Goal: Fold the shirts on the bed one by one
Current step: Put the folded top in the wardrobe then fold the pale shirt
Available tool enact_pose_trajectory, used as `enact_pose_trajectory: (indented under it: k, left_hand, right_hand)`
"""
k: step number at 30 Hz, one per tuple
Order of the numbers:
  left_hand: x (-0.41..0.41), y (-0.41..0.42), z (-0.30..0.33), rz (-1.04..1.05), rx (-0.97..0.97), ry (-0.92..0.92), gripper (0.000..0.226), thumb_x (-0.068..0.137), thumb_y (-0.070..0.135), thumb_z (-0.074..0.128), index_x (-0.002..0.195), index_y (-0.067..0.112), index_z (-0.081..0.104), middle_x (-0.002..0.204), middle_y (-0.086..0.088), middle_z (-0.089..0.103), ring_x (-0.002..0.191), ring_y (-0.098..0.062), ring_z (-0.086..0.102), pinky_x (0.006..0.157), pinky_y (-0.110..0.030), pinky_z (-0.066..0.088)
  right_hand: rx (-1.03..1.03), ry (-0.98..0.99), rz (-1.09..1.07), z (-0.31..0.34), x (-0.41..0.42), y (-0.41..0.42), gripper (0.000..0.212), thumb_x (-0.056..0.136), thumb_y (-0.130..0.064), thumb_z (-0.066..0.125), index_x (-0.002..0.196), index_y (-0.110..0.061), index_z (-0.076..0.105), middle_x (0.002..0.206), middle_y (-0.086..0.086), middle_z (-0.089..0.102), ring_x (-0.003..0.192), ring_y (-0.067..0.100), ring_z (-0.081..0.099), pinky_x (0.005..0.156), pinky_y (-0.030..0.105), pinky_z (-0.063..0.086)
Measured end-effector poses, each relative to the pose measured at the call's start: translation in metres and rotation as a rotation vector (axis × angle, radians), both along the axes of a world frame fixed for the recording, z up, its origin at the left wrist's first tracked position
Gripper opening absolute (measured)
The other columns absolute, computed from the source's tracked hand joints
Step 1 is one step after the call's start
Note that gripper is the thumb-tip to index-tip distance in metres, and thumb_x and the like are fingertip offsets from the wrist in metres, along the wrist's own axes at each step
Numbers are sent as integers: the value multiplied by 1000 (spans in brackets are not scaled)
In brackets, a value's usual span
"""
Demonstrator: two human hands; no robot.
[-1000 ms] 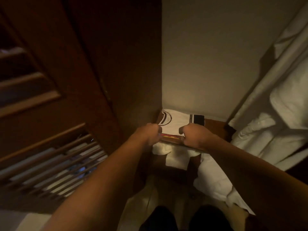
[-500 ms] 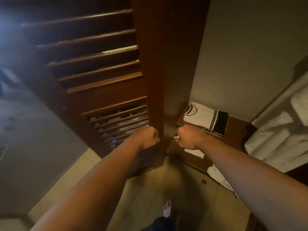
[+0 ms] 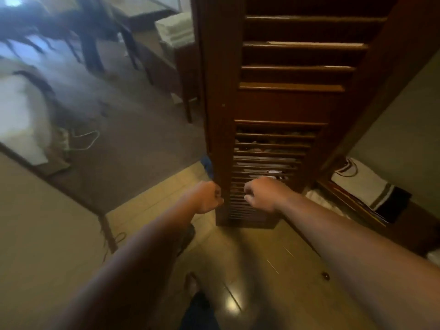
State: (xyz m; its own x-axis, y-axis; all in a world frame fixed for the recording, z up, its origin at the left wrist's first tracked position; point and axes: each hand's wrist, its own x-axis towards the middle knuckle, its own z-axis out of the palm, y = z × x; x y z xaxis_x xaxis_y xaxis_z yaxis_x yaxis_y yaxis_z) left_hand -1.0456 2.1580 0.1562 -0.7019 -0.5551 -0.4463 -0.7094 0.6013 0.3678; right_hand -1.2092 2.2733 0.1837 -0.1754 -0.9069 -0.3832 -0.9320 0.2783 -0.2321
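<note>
Folded shirt [image 3: 364, 184] on shelf, long axis running lower right

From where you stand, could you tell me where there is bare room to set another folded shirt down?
The wooden shelf looks bare just in front of the folded white shirt, towards the camera. The tiled floor between the forearms is open too. Beyond the louvred door, it is crowded: white cloth shows behind the lower slats. Both the left hand and right hand hold nothing.

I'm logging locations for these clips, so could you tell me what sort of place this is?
Probably a hotel room or bedroom by the wardrobe: a louvred wooden door, a folded white shirt on a shelf inside, and stacked towels beyond.
</note>
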Motion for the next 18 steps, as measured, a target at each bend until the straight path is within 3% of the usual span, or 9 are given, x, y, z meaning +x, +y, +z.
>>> enact_pose_trajectory:
  k: [2,6,9,13,18]
  left_hand:
    - [30,-27,-2,57,-14,-13,25,100,30,59,120,15,67,115,-4,66,103,-20,62,85,-29,48]
    - [83,-94,-10,187,-31,-25,28,99,35,61,121,21,67,110,1,65,98,-15,62,86,-29,53]
    - [118,-147,-11,247,-48,-40,33,99,38,59,128,23,62,116,1,64,102,-16,63,92,-36,56]
    - [161,-212,-7,295,-42,-27,34,98,39,60,128,25,62,113,2,65,98,-15,64,90,-38,58]
    - [212,-285,-6,373,-57,-58,32,96,42,60,123,26,65,114,0,65,97,-18,64,87,-40,59]
  right_hand:
    - [-9,-20,57,-1,22,-38,19,100,-36,54,111,-25,65,94,-7,61,80,10,58,66,31,49]
    - [32,-26,171,-3,66,-124,13,100,-35,54,99,-25,62,90,-6,61,79,12,58,62,31,45]
    - [60,3,267,-7,97,-192,16,101,-33,51,96,-22,61,89,-2,59,82,19,59,67,35,48]
    - [63,2,308,-12,138,-274,24,100,-34,51,109,-19,67,96,0,66,85,18,63,78,40,58]
    - [65,-5,381,-12,184,-365,23,99,-36,52,107,-22,69,100,-1,68,85,16,64,80,42,58]
